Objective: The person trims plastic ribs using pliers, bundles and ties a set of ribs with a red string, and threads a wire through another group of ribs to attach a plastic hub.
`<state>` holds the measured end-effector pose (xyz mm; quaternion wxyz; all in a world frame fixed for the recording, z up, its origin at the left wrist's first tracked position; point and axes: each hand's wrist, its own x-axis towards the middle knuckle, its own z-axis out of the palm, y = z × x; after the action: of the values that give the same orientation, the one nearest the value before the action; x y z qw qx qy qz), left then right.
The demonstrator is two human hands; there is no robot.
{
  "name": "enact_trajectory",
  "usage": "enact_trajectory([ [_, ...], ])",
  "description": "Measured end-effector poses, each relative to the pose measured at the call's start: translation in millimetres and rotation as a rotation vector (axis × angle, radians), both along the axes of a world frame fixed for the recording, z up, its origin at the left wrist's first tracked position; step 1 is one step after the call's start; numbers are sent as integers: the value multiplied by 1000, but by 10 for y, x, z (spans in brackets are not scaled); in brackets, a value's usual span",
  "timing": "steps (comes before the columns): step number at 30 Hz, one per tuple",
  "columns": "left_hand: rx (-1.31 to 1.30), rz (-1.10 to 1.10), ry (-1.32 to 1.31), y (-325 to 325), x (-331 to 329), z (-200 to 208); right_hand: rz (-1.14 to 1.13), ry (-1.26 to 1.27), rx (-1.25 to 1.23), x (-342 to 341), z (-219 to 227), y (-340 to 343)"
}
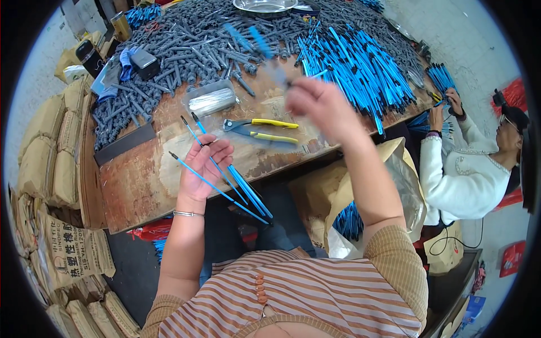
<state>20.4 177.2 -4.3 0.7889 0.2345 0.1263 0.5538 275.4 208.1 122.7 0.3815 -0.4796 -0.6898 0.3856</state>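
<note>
My left hand (204,161) is closed around several thin blue rods with black tips (218,166), which fan out past the fingers and slant down over my lap. Above the bench, my right hand (318,104) is smeared by motion, its fingertips pinched. A blurred blue rod (260,43) seems to stretch up and away from those fingers. Pliers with yellow handles (265,128) lie on the bench between my hands. Just beyond them sits a clear plastic box (211,98) of thin silvery pins. A big heap of blue rods (358,67) is beside my right hand.
Grey plastic parts (191,42) cover the back of the wooden bench (129,188), with a metal bowl (265,4) among them. An open paper sack (386,186) holds more rods at my right. A co-worker (468,169) handles rods farther right. Stacked sacks (48,146) line the left.
</note>
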Motion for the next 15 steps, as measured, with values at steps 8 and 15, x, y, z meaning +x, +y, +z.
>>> enact_trajectory([
  [8, 78, -69, -172, -2, 181, 80, 158, -513, 232, -483, -492, -645],
  [15, 38, 11, -120, 47, 223, 28, 119, -470, 207, -366, -604, -335],
])
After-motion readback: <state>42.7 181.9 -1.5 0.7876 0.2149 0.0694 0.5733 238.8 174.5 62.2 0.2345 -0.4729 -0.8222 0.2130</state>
